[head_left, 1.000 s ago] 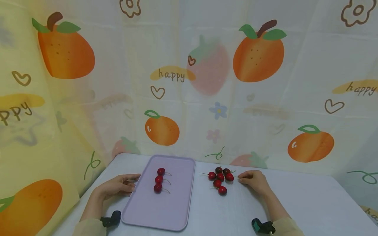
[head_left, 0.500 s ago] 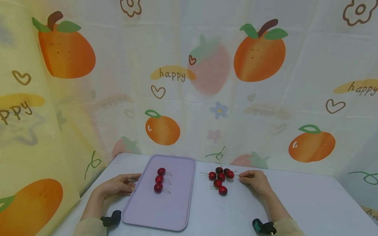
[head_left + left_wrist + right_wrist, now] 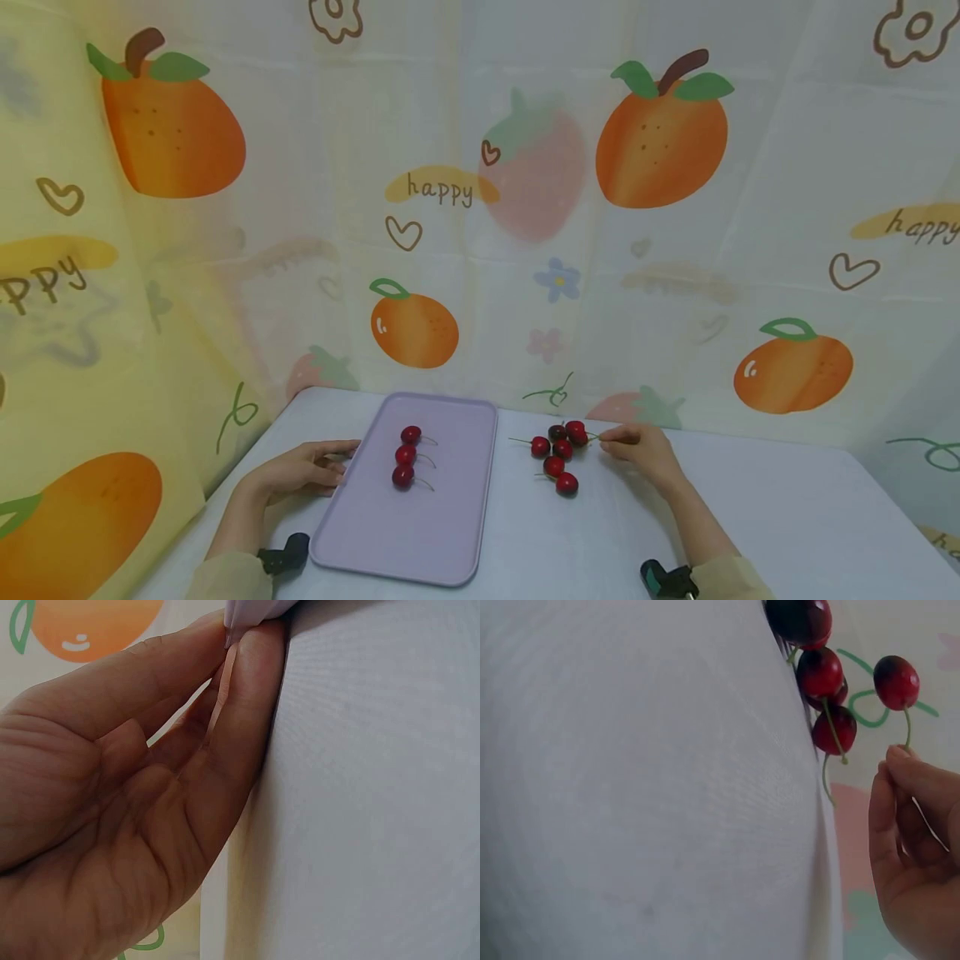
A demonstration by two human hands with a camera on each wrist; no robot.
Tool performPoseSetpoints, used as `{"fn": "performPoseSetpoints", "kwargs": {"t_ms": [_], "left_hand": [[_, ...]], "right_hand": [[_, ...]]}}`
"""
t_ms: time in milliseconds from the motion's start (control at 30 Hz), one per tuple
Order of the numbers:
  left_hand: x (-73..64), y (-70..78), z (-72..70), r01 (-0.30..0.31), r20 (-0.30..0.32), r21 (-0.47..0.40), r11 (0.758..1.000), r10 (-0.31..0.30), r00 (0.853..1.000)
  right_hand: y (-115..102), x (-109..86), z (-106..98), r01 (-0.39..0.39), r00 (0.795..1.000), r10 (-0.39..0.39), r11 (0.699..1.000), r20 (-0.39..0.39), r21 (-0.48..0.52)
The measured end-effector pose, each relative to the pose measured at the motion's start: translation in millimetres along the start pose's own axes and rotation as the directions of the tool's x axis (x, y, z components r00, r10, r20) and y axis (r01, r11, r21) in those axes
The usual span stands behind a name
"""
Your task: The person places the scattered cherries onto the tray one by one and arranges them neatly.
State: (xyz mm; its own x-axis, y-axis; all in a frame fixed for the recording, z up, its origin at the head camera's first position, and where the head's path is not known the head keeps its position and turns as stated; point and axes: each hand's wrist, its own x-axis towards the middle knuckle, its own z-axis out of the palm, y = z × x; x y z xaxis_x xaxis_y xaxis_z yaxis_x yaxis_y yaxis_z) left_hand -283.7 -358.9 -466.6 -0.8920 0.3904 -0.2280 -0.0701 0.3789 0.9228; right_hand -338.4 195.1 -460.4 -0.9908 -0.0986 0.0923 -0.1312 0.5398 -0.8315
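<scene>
In the head view my right hand [image 3: 641, 450] pinches the stem of a red cherry [image 3: 576, 428] between thumb and fingertips. The right wrist view shows this cherry [image 3: 896, 682] raised off the white table, its stem hanging down into the grip. Several other cherries [image 3: 553, 466] lie clustered just left of it. A lilac tray [image 3: 405, 537] stands left of the cluster, with three cherries [image 3: 406, 455] in a column on it, stems pointing right. My left hand [image 3: 296, 475] holds the tray's left edge, and its fingertips pinch the lilac rim [image 3: 251, 611] in the left wrist view.
White cloth covers the table [image 3: 780, 508]. Close behind it hangs a fruit-printed curtain [image 3: 660, 317], which also runs along the left side. Dark wrist cameras sit on the left [image 3: 285, 556] and right [image 3: 670, 578] wrists.
The right hand has moved slightly up and left, lifting the cherry by its stem from the right side of the cluster. The left hand and tray stay in place.
</scene>
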Motion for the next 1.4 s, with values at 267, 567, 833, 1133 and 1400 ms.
{"fn": "performPoseSetpoints", "kwargs": {"t_ms": [267,567,833,1133,1400], "left_hand": [[-0.8,0.7,-0.1,-0.008,0.014,-0.007,1.0,0.008,1.0],[-0.9,0.0,0.0,-0.005,0.009,0.007,1.0,0.005,1.0],[-1.1,0.5,0.1,-0.017,0.013,0.014,1.0,0.017,1.0],[-1.1,0.0,0.0,-0.031,0.026,0.011,0.999,0.03,0.999],[-2.0,1.3,1.0,-0.026,0.022,-0.003,1.0,0.026,0.999]], "right_hand": [[-11,-0.8,8,0.025,1.0,-0.025,0.999,0.012,0.03],[-26,-2.4,25,0.042,0.998,-0.045,0.997,0.036,0.064],[-49,-6.9,45,0.007,1.0,-0.009,0.998,0.029,0.063],[-71,-16.2,70,0.022,0.996,-0.03,0.996,0.087,0.091],[-85,-19.7,92,0.085,0.987,-0.104,0.985,0.126,0.148]]}}
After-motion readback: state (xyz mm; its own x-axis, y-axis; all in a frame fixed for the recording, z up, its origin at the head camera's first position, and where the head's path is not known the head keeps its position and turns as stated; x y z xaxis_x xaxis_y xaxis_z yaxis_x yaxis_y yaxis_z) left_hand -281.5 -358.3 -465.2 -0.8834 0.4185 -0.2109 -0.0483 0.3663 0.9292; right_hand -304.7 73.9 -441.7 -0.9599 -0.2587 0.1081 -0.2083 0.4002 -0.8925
